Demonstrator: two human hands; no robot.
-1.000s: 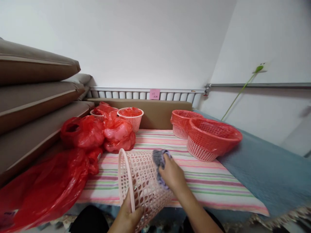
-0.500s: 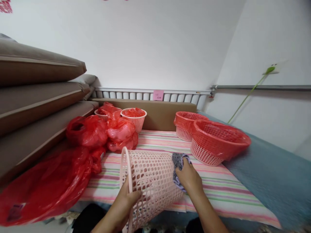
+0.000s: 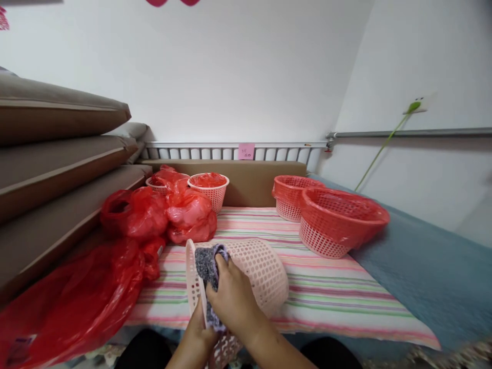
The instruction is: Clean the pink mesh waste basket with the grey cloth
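A pale pink plastic basket (image 3: 265, 271) with a grid of holes lies on its side in front of me, its mouth facing left. My left hand (image 3: 200, 333) grips the basket's rim from below, thumb on the outside and fingers inside. In my right hand (image 3: 234, 292) is a bunched grey cloth (image 3: 207, 269) with a lilac edge, pressed against the basket's outer wall close to the rim. The right hand's fingers are closed round the cloth. Part of the basket's near side is hidden behind my right hand and forearm.
On the right stand two pink baskets (image 3: 325, 238) lined with red plastic bags. Red plastic bags (image 3: 134, 212) and white-rimmed baskets (image 3: 219, 197) gather on the left, beside stacked brown cushions (image 3: 69, 154). A striped cloth (image 3: 353, 297) covers the surface below. A radiator (image 3: 226, 152) runs along the wall.
My right hand has moved left with the grey cloth, from the basket's base end to near its rim. The basket has turned slightly, and my left hand still holds the rim.
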